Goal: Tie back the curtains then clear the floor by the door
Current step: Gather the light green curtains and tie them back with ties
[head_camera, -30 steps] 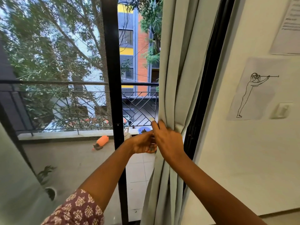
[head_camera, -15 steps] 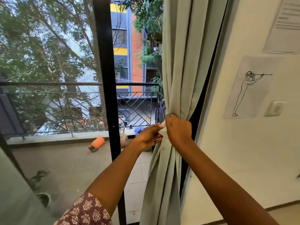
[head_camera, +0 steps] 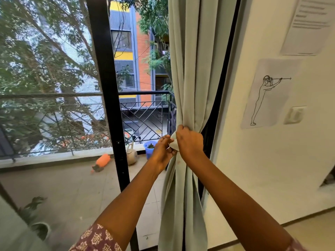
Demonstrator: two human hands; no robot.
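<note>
A: Head view: what is the room like?

B: A black door frame (head_camera: 108, 105) runs up the middle. At ten o'clock a mesh screen (head_camera: 45, 87) covers the pane, with trees and an orange and yellow building behind it. The balcony floor (head_camera: 72, 187) at eight o'clock is pale tile; on it lie an orange bottle (head_camera: 102, 161), a pale watering can (head_camera: 132, 155) and a blue pot (head_camera: 150, 148) by the black railing (head_camera: 145, 113).

A: And the curtain?

B: The pale green curtain (head_camera: 192, 69) hangs from twelve o'clock down to six, bunched tight at the centre. The right hand (head_camera: 189, 142) grips the gathered folds; the left hand (head_camera: 164, 151), just beside it, pinches a small lump of fabric, fingers curled.

A: Any writing?

B: At three o'clock the white wall (head_camera: 262, 169) bears a line drawing (head_camera: 266, 95) of a standing figure, a switch (head_camera: 295, 115) beside it, and at one o'clock a printed sheet (head_camera: 311, 20), too blurred to read. Faint lettering shows through the screen, also illegible.
</note>
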